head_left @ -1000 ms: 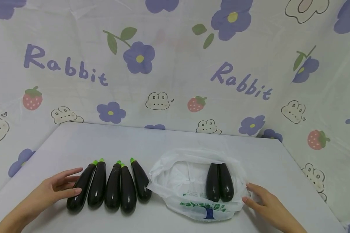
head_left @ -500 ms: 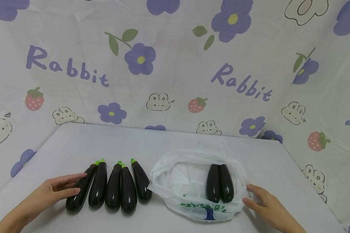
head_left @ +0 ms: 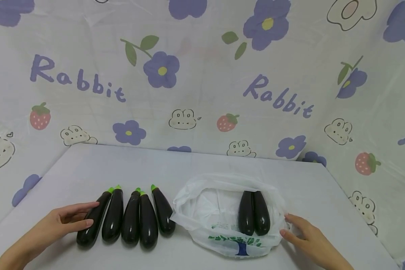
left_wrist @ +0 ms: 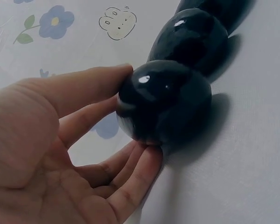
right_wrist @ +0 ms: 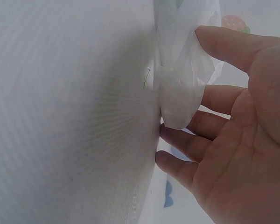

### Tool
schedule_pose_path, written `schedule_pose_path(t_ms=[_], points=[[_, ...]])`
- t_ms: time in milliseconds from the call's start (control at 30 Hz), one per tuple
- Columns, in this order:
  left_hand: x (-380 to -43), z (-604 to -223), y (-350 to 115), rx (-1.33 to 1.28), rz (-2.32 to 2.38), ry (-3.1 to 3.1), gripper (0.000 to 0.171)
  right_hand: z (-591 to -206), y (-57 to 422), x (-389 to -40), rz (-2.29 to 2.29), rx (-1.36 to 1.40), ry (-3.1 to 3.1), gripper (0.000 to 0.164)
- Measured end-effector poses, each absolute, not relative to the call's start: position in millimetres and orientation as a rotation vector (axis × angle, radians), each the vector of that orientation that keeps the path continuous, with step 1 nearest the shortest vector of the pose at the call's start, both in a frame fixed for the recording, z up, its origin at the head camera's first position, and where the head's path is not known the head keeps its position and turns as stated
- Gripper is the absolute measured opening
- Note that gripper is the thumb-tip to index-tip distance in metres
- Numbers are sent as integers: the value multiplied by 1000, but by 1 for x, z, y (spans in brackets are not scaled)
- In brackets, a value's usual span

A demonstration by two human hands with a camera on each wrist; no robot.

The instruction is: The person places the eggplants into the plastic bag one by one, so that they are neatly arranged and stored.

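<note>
In the head view my left hand [head_left: 62,222] grips the leftmost eggplant [head_left: 93,221], thumb on its near side and fingers on the far side. The left wrist view shows the thumb against the round dark end of that eggplant [left_wrist: 165,105], with fingertips at its lower edge. Several more glossy eggplants [head_left: 148,223] lie in a row to the right, green stem tips pointing away. My right hand [head_left: 307,238] touches the right side of a white plastic bag [head_left: 199,227], its fingers relaxed and spread. Inside the open bag lie two eggplants [head_left: 254,213] side by side.
Everything rests on a white table [head_left: 138,157]. Behind and beside it hangs a cloth [head_left: 202,75] printed with flowers, rabbits and strawberries. The bag's left edge overlaps the rightmost eggplant of the row. A green and blue tree print marks the bag's front.
My left forefinger has come in closer along the far side of the leftmost eggplant. My right hand, the bag and the eggplants in it have stayed in place.
</note>
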State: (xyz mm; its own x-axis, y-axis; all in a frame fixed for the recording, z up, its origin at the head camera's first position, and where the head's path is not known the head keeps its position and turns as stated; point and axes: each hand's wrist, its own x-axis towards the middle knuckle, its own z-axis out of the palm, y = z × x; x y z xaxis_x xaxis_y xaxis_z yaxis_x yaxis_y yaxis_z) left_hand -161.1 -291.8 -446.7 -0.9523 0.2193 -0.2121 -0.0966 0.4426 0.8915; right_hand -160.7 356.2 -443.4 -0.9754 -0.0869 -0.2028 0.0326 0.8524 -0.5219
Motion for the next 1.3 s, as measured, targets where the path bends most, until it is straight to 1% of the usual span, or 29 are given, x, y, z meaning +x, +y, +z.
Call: schedule_pose_path(t_ms=[500,833,1300], points=[[-164,-443,-291,128,1423,2397,58,-443,354,-164,-772,17,2788,84],[-160,-443,-290,119,1429,2444,64,-443,353,-163,-769,29,2781,86],[-158,-441,-290,89,1455,2487,67,-443,353,-163,-770,35,2780,87]])
